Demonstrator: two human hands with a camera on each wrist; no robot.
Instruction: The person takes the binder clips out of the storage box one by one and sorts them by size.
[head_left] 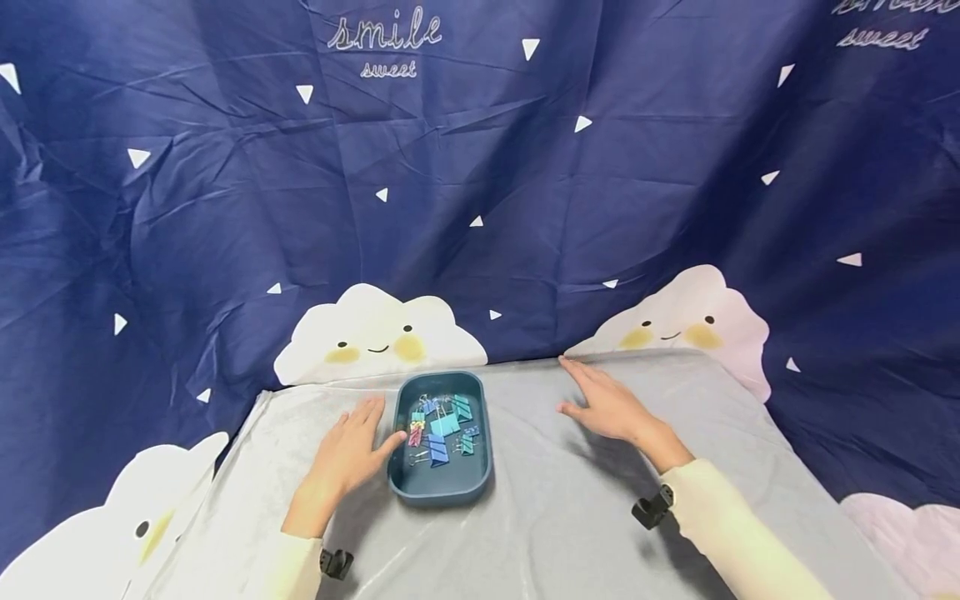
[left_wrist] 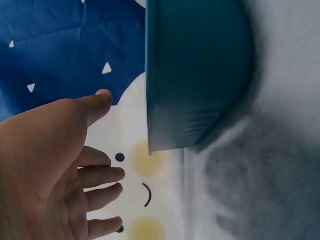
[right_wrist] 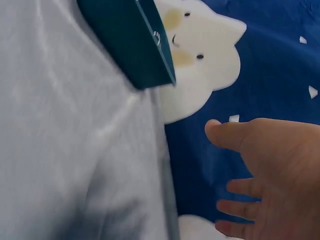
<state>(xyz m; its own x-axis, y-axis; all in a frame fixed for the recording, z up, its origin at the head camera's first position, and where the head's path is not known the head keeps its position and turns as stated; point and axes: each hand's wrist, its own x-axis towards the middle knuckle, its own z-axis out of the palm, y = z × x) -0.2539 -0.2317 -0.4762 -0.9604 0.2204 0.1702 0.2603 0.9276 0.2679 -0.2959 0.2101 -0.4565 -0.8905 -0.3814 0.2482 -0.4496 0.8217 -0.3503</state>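
A dark teal plastic bin (head_left: pixel 442 496) stands on the grey cloth, holding several binder clips in blue, teal and other colours. Among them are a blue binder clip (head_left: pixel 437 450) and a teal binder clip (head_left: pixel 445 425). Just left of the bin is my left hand (head_left: pixel 347 454), its fingers extended and its thumb reaching toward the left rim; whether it touches is unclear in the head view, while in the left wrist view a gap shows between the thumb and the bin (left_wrist: pixel 200 70). My right hand (head_left: pixel 607 404) hovers over the cloth right of the bin, fingers straight, holding nothing.
Grey cloth (head_left: pixel 555 517) covers the table. Behind it hangs a navy curtain (head_left: pixel 480 167) printed with white triangles and smiling clouds, meeting the table's back edge. A dark strap device (head_left: pixel 652 507) sits on the right wrist, another (head_left: pixel 336 564) on the left.
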